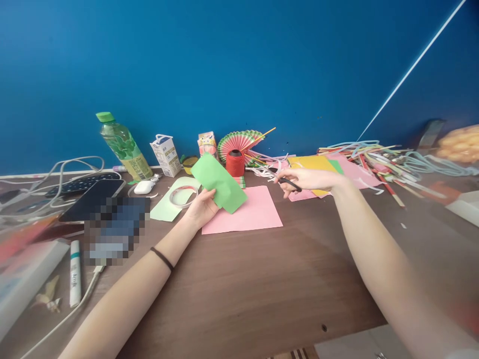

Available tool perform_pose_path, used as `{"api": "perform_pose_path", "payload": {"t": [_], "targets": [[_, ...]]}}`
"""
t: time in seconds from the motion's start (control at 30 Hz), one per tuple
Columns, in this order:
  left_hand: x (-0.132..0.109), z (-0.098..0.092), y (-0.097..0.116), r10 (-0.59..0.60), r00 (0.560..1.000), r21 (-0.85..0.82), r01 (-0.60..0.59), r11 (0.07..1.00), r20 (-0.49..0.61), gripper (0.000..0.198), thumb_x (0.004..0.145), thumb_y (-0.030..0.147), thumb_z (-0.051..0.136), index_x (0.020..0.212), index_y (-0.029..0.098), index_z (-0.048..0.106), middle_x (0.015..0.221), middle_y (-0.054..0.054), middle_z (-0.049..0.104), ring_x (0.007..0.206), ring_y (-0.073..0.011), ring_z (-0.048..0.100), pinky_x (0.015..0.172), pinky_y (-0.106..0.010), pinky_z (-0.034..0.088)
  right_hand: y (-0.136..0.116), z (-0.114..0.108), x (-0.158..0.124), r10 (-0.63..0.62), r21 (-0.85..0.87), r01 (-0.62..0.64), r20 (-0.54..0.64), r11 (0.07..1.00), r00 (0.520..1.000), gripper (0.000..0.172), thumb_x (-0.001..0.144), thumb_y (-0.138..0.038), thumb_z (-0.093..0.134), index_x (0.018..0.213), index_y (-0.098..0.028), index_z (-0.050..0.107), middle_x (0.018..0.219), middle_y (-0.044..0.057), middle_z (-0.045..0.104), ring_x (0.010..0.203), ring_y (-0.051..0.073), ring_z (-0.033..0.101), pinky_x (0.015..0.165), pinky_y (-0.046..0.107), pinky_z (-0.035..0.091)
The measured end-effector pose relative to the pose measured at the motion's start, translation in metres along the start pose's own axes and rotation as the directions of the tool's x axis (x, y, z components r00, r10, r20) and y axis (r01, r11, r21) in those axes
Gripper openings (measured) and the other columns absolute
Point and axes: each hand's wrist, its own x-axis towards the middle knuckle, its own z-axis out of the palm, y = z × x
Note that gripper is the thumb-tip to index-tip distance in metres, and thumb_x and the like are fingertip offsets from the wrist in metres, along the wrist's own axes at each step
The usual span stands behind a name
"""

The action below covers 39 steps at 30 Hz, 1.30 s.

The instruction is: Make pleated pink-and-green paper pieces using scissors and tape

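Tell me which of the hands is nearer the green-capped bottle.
Left: the left hand is right of the bottle, closer to the camera; the right hand is much farther right.

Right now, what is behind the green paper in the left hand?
Past the green paper, part of a pink sheet shows at lower right, and a red spool stands beyond its upper edge. Whatever lies directly behind is covered.

Mid-frame: plain green on paper [220, 181], plain pink on sheet [256, 209], red on spool [235, 166], pink-green radial stripes on fan [232, 143].
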Motion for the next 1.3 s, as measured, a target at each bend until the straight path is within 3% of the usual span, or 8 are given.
{"api": "perform_pose_path", "payload": {"t": [0.07,0.2,0.4,0.6,0.97,1.3], "targets": [[0.001,-0.002,0.001,0.011,1.000,-0.027,-0.011,1.000,-0.001,0.039,0.083,0.003,0.037,0.116,0.019,0.052,0.096,-0.003,0.069,0.091,-0.0145,0.064,0.095,-0.036,0.043,-0.004,0.014,0.009,-0.013,-0.011,0.015,0.150,1.000,0.989,0.037,0.077,-0.047,0.050,0.103,-0.021,0.051,0.085,0.007,0.062,0.078,0.018,0.061,0.062,0.026,0.042],[0.004,-0.003,0.006,0.056,0.998,-0.040,-0.058,0.998,-0.039,0.037,0.086,0.006,0.036,0.115,0.021,0.054,0.098,-0.002,0.069,0.092,-0.0134,0.063,0.094,-0.033,0.044,-0.008,0.041,0.028,-0.198,-0.008,0.204,0.208,0.979,0.958,0.032,0.078,-0.045,0.049,0.100,-0.022,0.043,0.080,0.002,0.056,0.073,0.014,0.054,0.066,0.028,0.040],[0.009,0.001,0.020,0.151,0.981,0.003,-0.152,0.988,-0.121,0.040,0.087,0.007,0.034,0.116,0.025,0.054,0.103,-0.001,0.068,0.107,-0.0139,0.057,0.098,-0.032,0.040,-0.013,0.058,0.035,-0.229,-0.026,0.234,0.128,0.972,0.965,0.033,0.074,-0.045,0.055,0.088,-0.022,0.035,0.069,-0.004,0.044,0.059,0.010,0.039,0.055,0.025,0.032],[0.009,0.003,0.027,0.179,0.978,0.018,-0.178,0.984,-0.104,0.041,0.087,0.008,0.034,0.119,0.025,0.052,0.107,0.000,0.067,0.114,-0.0142,0.052,0.101,-0.031,0.038,-0.018,0.070,0.036,-0.311,0.003,0.311,0.067,0.950,0.948,0.033,0.076,-0.047,0.053,0.086,-0.023,0.033,0.061,-0.007,0.035,0.055,0.009,0.032,0.053,0.023,0.028],[0.007,0.008,0.026,0.170,0.980,0.046,-0.166,0.985,-0.101,0.038,0.086,0.009,0.035,0.116,0.024,0.055,0.108,-0.001,0.067,0.116,-0.0150,0.051,0.101,-0.031,0.038,-0.025,0.080,0.036,-0.310,0.092,0.310,-0.020,0.946,0.951,0.031,0.076,-0.044,0.055,0.087,-0.023,0.035,0.060,-0.008,0.034,0.056,0.009,0.033,0.056,0.023,0.028],[0.008,0.007,0.025,0.177,0.979,0.044,-0.174,0.984,-0.103,0.041,0.085,0.008,0.038,0.120,0.027,0.052,0.108,0.000,0.067,0.112,-0.0145,0.053,0.100,-0.031,0.040,-0.021,0.080,0.039,-0.330,0.124,0.328,-0.005,0.937,0.944,0.035,0.076,-0.050,0.053,0.085,-0.023,0.034,0.060,-0.009,0.033,0.054,0.008,0.028,0.052,0.022,0.027]]}}
